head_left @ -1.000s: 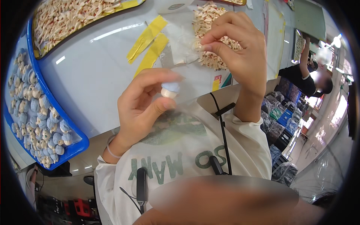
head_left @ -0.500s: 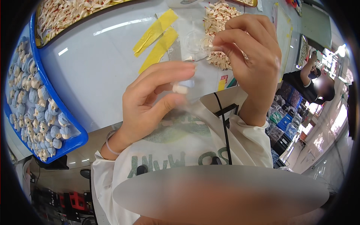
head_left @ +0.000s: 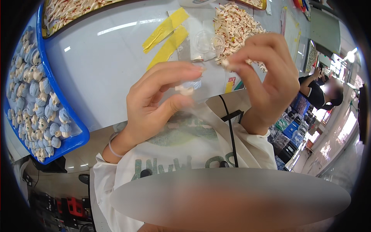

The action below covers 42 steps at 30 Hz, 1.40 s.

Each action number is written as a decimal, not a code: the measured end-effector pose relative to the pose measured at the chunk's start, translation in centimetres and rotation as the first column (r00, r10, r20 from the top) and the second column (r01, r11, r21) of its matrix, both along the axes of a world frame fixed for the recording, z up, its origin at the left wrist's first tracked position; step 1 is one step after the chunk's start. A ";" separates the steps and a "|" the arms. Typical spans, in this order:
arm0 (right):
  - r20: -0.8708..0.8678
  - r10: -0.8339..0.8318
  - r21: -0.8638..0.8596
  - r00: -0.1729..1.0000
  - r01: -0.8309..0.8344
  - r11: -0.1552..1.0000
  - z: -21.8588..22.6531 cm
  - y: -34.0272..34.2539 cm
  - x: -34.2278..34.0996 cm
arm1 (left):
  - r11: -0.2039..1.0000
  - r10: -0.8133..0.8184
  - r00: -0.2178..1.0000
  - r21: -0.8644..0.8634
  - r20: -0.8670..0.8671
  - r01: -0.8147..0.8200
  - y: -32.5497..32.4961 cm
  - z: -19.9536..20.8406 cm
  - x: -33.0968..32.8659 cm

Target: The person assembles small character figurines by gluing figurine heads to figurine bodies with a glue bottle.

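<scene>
Left hand [head_left: 154, 104] pinches a small cream plastic piece [head_left: 184, 90] btwn thumb & fingers, inside a clear bag. Right hand [head_left: 266, 77] pinches a tiny white bit [head_left: 225, 64], just up-right of it, apart, w/ the white table [head_left: 104, 58] behind.

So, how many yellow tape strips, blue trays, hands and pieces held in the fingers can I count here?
Yellow tape strips: 2
Blue tray: 1
Hands, left hand and right hand: 2
Held pieces: 2
Total: 7
</scene>
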State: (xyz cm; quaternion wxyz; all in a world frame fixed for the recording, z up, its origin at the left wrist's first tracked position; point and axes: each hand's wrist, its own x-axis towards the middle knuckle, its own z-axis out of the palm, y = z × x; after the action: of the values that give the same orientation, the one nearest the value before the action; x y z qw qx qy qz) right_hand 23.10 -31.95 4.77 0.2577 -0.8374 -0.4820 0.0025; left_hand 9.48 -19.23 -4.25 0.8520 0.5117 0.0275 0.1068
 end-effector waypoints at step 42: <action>-0.270 0.055 0.295 0.961 0.028 0.955 -3.1 0.5 -3.7 | 0.994 0.055 0.998 -0.097 -0.043 -0.059 0.1 -0.1 -0.6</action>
State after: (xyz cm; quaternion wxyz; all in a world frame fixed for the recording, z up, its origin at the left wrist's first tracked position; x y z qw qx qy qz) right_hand 19.43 -31.46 1.64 0.4445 -0.7776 -0.4420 0.0485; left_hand 8.84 -19.18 -4.33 0.8720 0.4704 0.0647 0.1194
